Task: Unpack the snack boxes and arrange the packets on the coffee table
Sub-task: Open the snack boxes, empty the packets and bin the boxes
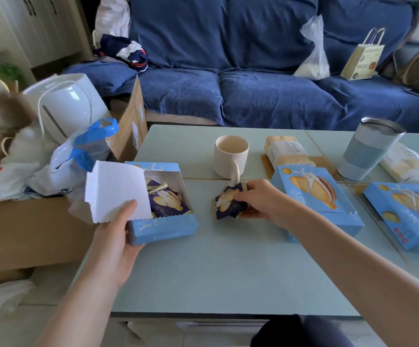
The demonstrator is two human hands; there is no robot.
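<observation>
Left hand point(118, 229): grips the opened light-blue cardboard snack box point(163, 226), steadying it.
Right hand point(258, 199): clutches dark-blue foil packets point(228, 204); best set flat on the pale-green coffee table point(228, 266).

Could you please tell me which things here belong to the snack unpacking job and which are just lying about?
Job: open snack box, gripped by left hand; packets held by right hand; two closed snack boxes; coffee table.

Lying about: mug, tumbler, tissue packs, paper bag.
</observation>
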